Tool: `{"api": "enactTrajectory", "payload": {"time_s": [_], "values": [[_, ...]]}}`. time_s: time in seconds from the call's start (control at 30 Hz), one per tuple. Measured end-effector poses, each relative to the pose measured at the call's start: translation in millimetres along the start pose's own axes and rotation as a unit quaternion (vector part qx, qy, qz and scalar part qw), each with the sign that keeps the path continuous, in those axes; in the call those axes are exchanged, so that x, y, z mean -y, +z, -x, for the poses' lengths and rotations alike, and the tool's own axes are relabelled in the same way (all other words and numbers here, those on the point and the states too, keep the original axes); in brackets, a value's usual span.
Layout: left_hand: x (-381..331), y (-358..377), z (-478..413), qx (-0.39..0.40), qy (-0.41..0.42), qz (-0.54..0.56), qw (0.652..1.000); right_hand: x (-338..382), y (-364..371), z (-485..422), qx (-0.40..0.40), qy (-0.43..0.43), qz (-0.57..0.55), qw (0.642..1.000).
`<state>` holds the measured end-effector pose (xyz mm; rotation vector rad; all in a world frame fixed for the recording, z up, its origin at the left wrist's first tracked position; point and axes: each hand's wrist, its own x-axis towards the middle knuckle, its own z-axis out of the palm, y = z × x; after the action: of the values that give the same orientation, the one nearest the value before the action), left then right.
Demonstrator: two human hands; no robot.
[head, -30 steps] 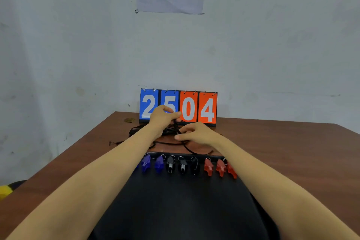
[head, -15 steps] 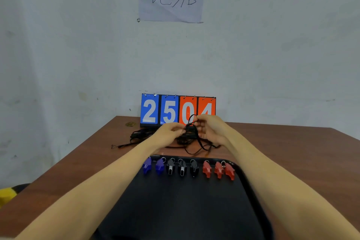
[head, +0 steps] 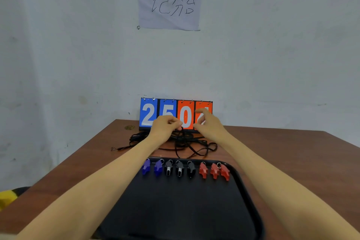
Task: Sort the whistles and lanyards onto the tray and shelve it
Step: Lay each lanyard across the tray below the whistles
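scoreboard (head: 149, 112) partly hidden, tray (head: 175, 210) cropped below

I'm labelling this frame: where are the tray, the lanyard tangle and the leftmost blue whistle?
tray (head: 185, 210): head view, its bare floor.
lanyard tangle (head: 185, 139): head view, cords between the wrists.
leftmost blue whistle (head: 145, 168): head view, its body.

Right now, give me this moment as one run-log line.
left hand: pinches tangled black cord lanyards | right hand: spread above them | black plastic tray: row of blue, black, red plastic whistles
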<state>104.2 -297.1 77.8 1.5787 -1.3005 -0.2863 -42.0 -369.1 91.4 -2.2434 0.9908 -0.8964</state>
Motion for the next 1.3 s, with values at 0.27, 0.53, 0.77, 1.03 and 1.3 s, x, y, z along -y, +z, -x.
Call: {"api": "enactTrajectory", "payload": {"time_s": [0.27,0.53,0.77,1.03,1.3], "values": [[-18,2,-1,-0.011,0.032,0.019,0.999,9,-3,0,0.034,-0.08,0.073,0.994],[-26,27,3,0.136,0.056,0.051,0.988,4,-35,1,-0.009,-0.047,-0.067,0.997],[-25,59,-19,0.056,0.08,0.008,0.995,-7,-60,4,-0.057,-0.021,-0.111,0.992],[-5,15,-52,-0.01,0.055,-0.328,0.943,-37,-108,7,-0.215,0.08,-0.251,0.941],[0,-47,-38,-0.049,0.086,-0.442,0.891,-38,-100,27,-0.198,0.119,-0.272,0.934]]}}
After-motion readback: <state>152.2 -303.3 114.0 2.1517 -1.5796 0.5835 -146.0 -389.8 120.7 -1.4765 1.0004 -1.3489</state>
